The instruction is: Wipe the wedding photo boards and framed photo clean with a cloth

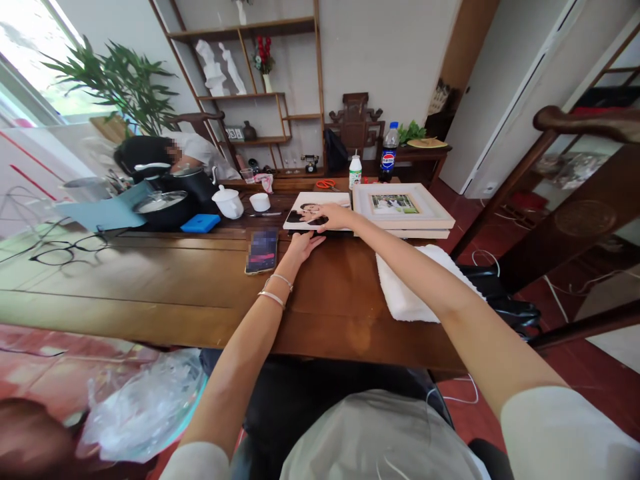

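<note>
A white-edged photo album or panel (295, 215) with a dark-and-white portrait on its top lies on the wooden table ahead of me. My right hand (334, 216) rests on its top face, fingers spread over the portrait. At the near edge of the same panel is my left hand (301, 246), its fingers stretched out along that edge; I cannot tell whether they reach beneath it. Just to the right sits a pale framed photograph (395, 203) stacked on another flat piece. A phone (262, 251) with a lit screen lies left of my left hand.
A folded white towel (407, 293) lies under my right forearm. Behind the panel are orange-handled scissors (325, 184), a white bottle (355, 172) and a Pepsi bottle (389, 157). Leftward stand a white teapot (229, 202), cup (259, 202), blue box (201, 223) and black pot (167, 212); another person (193, 150) is beyond.
</note>
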